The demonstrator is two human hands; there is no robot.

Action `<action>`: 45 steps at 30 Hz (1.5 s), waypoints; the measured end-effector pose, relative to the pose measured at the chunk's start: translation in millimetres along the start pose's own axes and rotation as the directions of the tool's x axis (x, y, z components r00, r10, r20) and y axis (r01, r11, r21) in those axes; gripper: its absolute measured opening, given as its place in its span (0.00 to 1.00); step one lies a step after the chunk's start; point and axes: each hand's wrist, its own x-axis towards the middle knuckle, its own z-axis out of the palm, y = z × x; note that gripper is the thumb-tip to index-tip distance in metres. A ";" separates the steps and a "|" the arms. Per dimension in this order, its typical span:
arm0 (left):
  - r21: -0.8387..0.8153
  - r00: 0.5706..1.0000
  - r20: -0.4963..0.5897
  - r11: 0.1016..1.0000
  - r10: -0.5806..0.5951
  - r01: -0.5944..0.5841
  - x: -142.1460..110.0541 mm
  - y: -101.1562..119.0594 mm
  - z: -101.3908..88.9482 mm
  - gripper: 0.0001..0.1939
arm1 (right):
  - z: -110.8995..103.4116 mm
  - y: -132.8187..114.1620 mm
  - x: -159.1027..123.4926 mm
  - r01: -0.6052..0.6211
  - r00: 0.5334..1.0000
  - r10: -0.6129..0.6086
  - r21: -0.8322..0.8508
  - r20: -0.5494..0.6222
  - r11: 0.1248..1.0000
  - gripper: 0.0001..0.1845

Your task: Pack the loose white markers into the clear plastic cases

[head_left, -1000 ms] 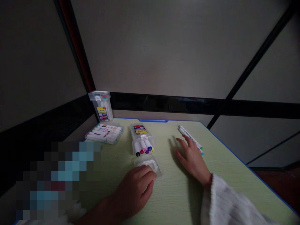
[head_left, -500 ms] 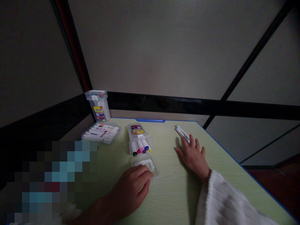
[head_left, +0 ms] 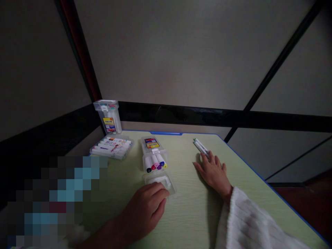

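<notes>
A clear plastic marker case (head_left: 155, 152) lies on its side, mouth towards me. Markers with black, red, pink, purple, blue and yellow ends (head_left: 156, 163) show in its opening. Its clear lid (head_left: 167, 183) is folded out on the tabletop. My left hand (head_left: 147, 211) is curled over the near edge of this lid, fingers closed against it; the fingertips are partly hidden. To the right, white markers with green ends (head_left: 200, 146) lie side by side. My right hand (head_left: 214, 173) is open, fingers spread, its fingertips at the near ends of those markers.
A second clear marker case (head_left: 110, 117) stands upright at the back left corner. In front of it lies a flat case of markers (head_left: 112, 147). The pale table (head_left: 181, 214) has a blue edge and meets a panelled wall (head_left: 176, 62). A blurred-out patch covers the lower left.
My right hand has shifted slightly down towards me, and its fingers are a little more bent. My left hand, the cases and the loose markers look almost the same.
</notes>
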 end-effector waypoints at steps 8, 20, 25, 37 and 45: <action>-0.004 1.000 0.000 1.000 -0.001 0.001 0.1 1.0 -1.2 0.09 | 0.2 1.9 3.3 0.100 0.995 -0.099 0.029 -0.015 0.995 0.23; -0.001 1.000 0.003 1.000 -0.015 0.015 0.8 2.2 -1.8 0.09 | 5.8 3.3 5.7 0.266 0.963 -0.256 0.137 -0.083 0.954 0.20; -0.007 1.000 0.012 1.000 -0.025 0.025 0.8 2.0 -1.5 0.09 | 5.2 -0.3 5.1 0.327 0.945 -0.313 0.185 -0.098 0.927 0.20; -0.002 1.000 0.003 1.000 -0.014 0.014 1.0 2.5 -2.1 0.10 | -6.9 -4.5 3.0 0.368 0.928 -0.371 0.289 -0.046 0.884 0.18; 0.018 1.000 0.000 1.000 -0.016 0.016 1.0 2.2 -1.7 0.09 | -17.9 -7.3 2.0 0.368 0.922 -0.386 0.345 -0.017 0.864 0.14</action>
